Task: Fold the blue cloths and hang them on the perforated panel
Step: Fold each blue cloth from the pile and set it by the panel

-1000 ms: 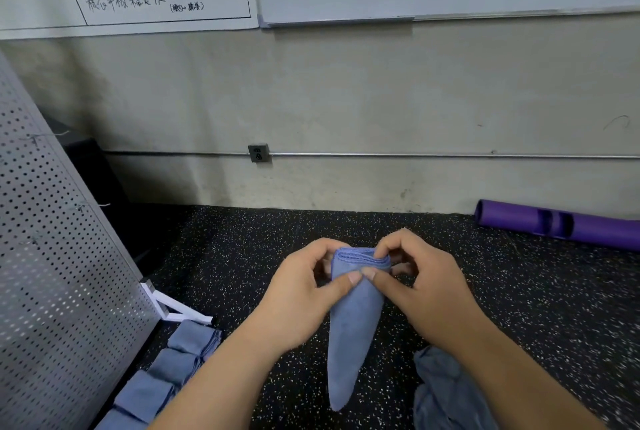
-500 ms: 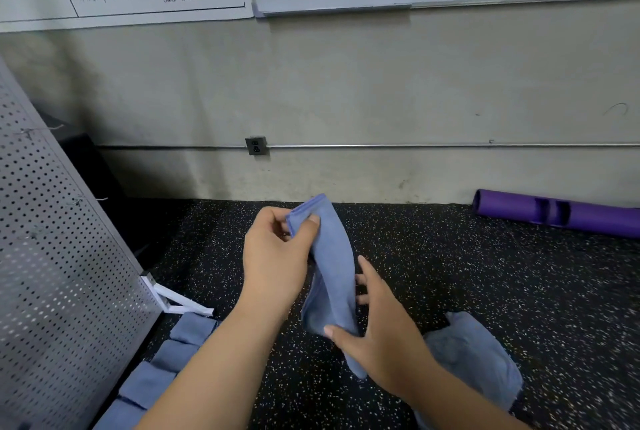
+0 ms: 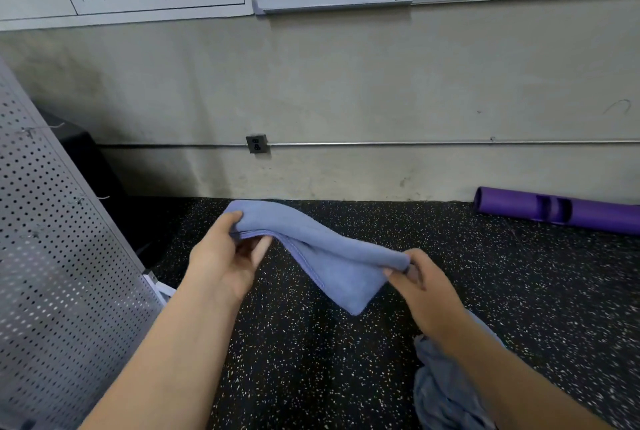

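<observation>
The cloth point(image 3: 332, 256) is soft, matt fabric with a stitched hem. The panel point(image 3: 52, 256) is perforated metal, dully shiny. The floor point(image 3: 311, 377) looks like matt speckled rubber. The wall point(image 3: 346, 83) is rough, stained plaster.

Single view: head cam, wide-angle, worn by the person, facing fwd and down. Forearms enter from the bottom edge; left hand point(image 3: 225, 256), right hand point(image 3: 426, 294) and the cloth point(image 3: 329, 256) between them sit close, mid-frame. Floor point(image 3: 519, 291) fills the lower half, wall point(image 3: 381, 83) the upper; perforated panel point(image 3: 52, 256) at left edge.
</observation>
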Available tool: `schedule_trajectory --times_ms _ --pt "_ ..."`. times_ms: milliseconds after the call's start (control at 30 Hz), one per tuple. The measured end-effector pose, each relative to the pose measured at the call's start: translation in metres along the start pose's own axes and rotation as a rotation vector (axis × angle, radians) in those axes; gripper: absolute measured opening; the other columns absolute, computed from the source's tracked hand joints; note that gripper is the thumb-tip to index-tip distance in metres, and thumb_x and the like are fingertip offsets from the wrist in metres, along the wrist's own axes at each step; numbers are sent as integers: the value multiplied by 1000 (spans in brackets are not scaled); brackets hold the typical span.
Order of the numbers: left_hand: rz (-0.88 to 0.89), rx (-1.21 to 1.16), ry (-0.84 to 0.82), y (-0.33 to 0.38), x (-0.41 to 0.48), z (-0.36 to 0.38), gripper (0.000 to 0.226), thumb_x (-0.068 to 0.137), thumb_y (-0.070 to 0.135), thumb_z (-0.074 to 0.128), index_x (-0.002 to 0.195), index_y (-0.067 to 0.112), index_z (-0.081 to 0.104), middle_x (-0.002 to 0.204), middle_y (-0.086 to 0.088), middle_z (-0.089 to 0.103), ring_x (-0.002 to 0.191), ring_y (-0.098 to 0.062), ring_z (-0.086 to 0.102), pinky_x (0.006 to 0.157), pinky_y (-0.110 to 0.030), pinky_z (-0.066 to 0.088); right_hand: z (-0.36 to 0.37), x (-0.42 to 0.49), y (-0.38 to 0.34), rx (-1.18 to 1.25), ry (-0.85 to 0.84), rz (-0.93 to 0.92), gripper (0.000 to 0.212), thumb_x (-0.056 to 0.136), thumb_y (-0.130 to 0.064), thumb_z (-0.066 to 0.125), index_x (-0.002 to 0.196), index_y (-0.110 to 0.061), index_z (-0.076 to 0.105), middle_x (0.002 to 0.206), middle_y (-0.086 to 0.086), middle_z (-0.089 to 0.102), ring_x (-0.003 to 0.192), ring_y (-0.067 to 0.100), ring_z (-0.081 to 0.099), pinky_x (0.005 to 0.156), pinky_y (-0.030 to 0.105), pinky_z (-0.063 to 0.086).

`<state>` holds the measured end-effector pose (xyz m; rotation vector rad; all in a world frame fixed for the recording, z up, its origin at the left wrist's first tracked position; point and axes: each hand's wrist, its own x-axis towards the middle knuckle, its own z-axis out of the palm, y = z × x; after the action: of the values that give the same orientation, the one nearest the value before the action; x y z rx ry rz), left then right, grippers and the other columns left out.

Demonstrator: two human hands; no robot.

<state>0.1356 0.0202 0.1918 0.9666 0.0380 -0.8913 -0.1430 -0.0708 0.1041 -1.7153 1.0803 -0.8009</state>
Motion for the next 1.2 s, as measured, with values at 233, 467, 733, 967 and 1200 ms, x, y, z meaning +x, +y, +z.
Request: schedule_trajectory --times_ms 233,467,733,967,1200 --pt "-208 -32 -19 -3 -11 1 13 104 10 62 96 1 65 70 -14 75 59 -24 76 57 -44 66 7 -5 7 209 -245 125 75 89 -29 85 150 -39 43 127 -11 72 119 11 70 109 44 55" --pt "-97 240 -145 -32 -19 9 16 100 10 70 112 0 67 86 -15 70 70 -23 71 59 -37 64 53 -21 19 -73 -419 34 131 60 -72 94 162 -58 13 162 -29 35 143 -2 44 121 41 43" --pt "-262 -139 -141 -9 -16 10 19 102 8 66 118 -4 67 93 -19 77 79 -31 80 59 -44 66 60 -29 16 23 -18 -44 15 96 -22 77 89 -33 71 67 -15 61 59 5 48 58 25 43" --pt "-186 -69 -44 10 3 -9 12 104 10 64 105 -1 66 91 -17 74 66 -26 79 56 -42 65 13 -7 -14 382 -13 66 12 105 -13 63 109 -16 74 106 7 79 105 32 75 90 48 65" --pt "-107 242 -56 8 12 -23 13 104 14 67 112 4 66 98 -14 68 87 -23 69 55 -34 64 -20 1 -35 516 1 31 32 108 -2 54 118 -22 77 99 11 78 75 22 66 66 37 60"
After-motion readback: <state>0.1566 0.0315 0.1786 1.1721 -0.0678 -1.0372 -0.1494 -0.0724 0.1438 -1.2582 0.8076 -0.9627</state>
